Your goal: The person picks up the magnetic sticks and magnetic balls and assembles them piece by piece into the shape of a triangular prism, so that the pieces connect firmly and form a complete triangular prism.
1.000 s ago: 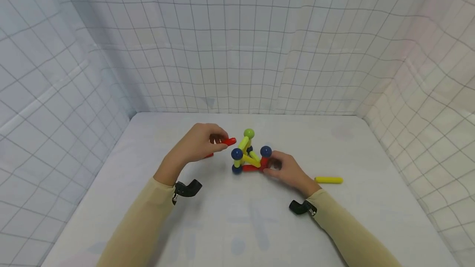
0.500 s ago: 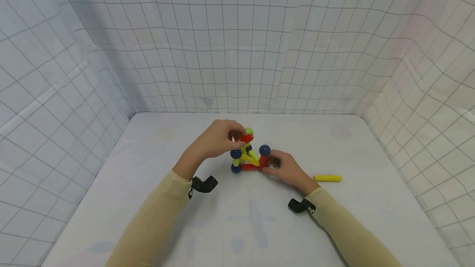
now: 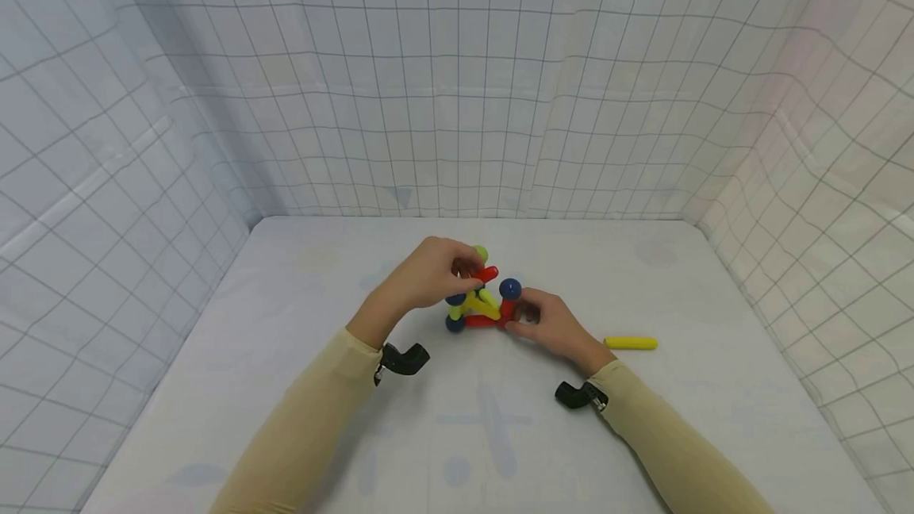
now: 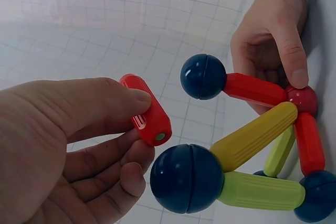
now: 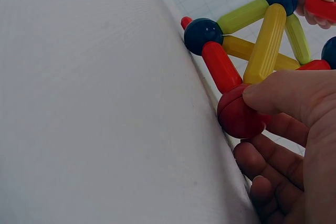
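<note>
My left hand [image 3: 441, 272] pinches a short red magnetic rod [image 4: 148, 113] between thumb and fingers, above the structure. The rod's free end points toward the raised blue ball [image 3: 510, 289], apart from it. The ball-and-rod structure stands on the table, with blue balls, a light green ball [image 3: 481, 253] partly behind my left hand, and yellow, green and red rods. My right hand [image 3: 553, 327] grips the red ball [image 5: 239, 113] at its lower right corner, thumb on top. From that ball an upright red rod [image 4: 256, 89] carries the raised blue ball.
A loose yellow rod [image 3: 631, 343] lies on the white table [image 3: 493, 450], right of my right wrist. The tip of another red rod [image 5: 186, 22] shows behind a lower blue ball in the right wrist view. Grid-patterned cloth walls [image 3: 485, 101] enclose the back and sides.
My left hand has moved right with the red rod, from beside the structure to over it, slowing in the last half second. My right hand keeps its hold on the corner.
</note>
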`<move>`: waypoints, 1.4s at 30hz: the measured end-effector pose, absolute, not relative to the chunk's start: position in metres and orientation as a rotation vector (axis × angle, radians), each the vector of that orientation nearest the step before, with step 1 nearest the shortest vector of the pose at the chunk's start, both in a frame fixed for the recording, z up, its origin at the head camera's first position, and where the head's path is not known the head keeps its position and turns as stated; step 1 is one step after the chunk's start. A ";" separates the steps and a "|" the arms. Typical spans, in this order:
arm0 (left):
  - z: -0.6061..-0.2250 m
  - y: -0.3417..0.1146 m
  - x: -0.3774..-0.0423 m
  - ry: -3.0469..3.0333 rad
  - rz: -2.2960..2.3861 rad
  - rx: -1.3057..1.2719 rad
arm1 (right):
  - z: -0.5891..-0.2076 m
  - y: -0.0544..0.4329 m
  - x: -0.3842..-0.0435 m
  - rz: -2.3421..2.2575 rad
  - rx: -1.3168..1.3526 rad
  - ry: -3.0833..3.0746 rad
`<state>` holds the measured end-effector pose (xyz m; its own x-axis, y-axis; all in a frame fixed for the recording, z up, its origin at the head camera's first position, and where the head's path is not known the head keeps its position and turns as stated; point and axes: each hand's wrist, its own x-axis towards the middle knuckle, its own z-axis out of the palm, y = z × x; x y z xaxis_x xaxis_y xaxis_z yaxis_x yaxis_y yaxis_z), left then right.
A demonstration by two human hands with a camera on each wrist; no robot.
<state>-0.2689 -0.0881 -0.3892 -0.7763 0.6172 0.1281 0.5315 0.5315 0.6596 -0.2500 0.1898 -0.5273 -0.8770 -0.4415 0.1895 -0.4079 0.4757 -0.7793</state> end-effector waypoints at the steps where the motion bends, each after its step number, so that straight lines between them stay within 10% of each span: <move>1: -0.390 -0.088 -0.269 2.647 1.064 0.995 | -0.527 0.190 -0.250 -1.395 -0.769 2.664; 42: -0.396 -0.070 -0.262 2.752 0.678 1.040 | -0.531 0.191 -0.252 -1.395 -0.783 2.697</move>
<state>-0.2622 -0.0703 -0.3962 -0.7560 0.6531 0.0431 0.5985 0.6631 0.4496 -0.2517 0.1905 -0.5306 -0.8752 -0.4322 0.2174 -0.4272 0.4794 -0.7666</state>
